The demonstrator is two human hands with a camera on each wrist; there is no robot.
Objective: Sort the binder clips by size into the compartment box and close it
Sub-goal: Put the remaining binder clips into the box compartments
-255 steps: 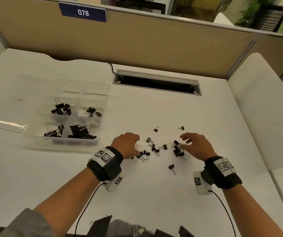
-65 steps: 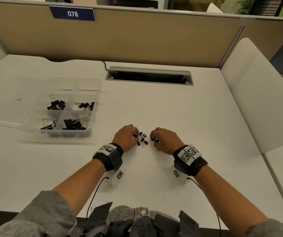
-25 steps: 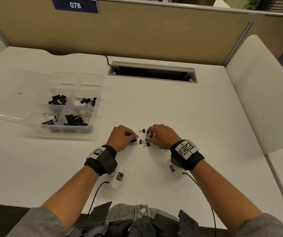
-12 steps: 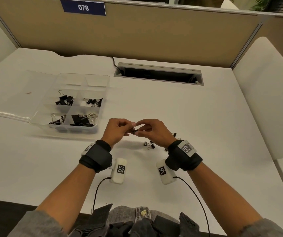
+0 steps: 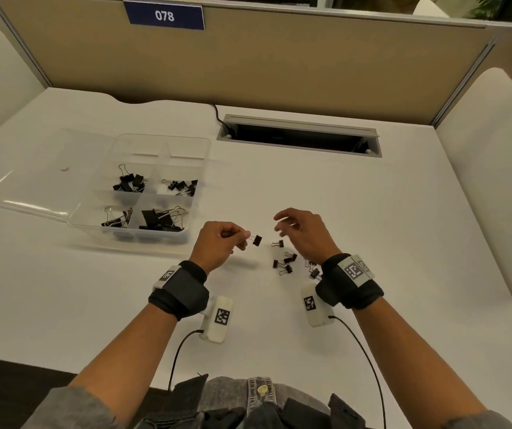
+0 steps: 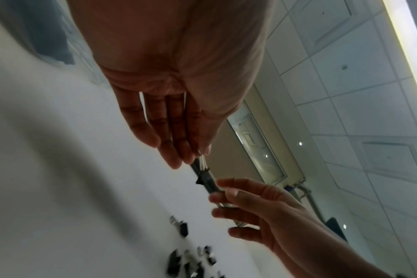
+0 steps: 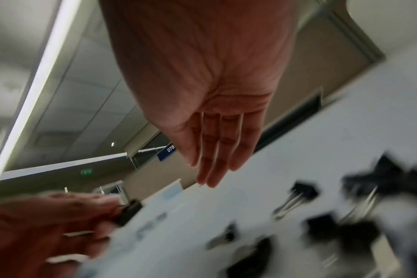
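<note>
My left hand [image 5: 244, 238] hovers above the table and pinches a small black binder clip [image 5: 257, 240] by its wire handles; the left wrist view shows that clip [image 6: 205, 178] hanging from the fingertips [image 6: 191, 156]. My right hand [image 5: 281, 226] floats just right of it, fingers relaxed and holding nothing, as the right wrist view of this hand [image 7: 210, 175] confirms. Several small black clips [image 5: 284, 263] lie loose on the table under the right hand. The clear compartment box [image 5: 162, 138] stands at left with clips in four compartments. Its lid [image 5: 38, 181] lies open to the left.
A recessed cable slot [image 5: 298, 137] with a black cord sits at the back of the white desk [image 5: 372, 243]. A tan partition [image 5: 279, 63] with a "078" sign closes the far side. White padded panels [image 5: 496, 181] stand on the right.
Half a second ago both hands met at one clip above the table. The right hand has let go and drawn away to the right; the left hand keeps the clip.
</note>
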